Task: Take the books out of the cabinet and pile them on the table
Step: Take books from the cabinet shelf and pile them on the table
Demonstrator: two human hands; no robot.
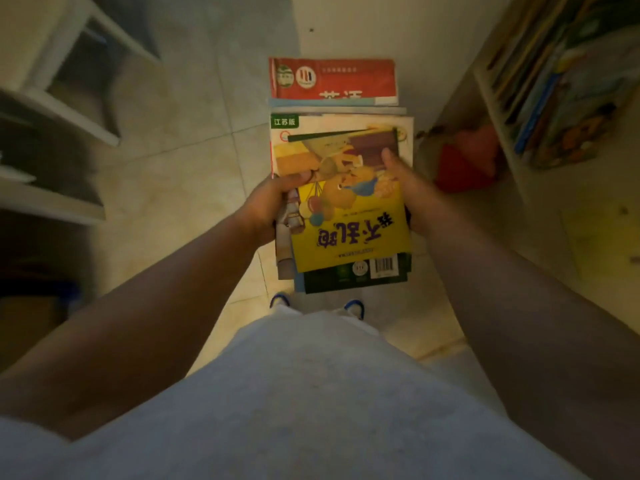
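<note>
I hold a stack of books (341, 140) level in front of my body, above the tiled floor. A yellow picture book (349, 233) with a cartoon bear lies on top. A red-covered book (332, 79) sticks out at the far end. My left hand (273, 206) grips the stack's left edge with the thumb on the covers. My right hand (405, 188) grips the right edge, thumb on the yellow book. More books (554, 98) stand upright in the white cabinet (498, 119) at the upper right.
White furniture with shelves (62, 109) stands at the left. A red object (464, 164) lies on the floor by the cabinet's foot. Pale floor tiles (180, 161) stretch ahead, and my shoes (353, 306) show below the stack.
</note>
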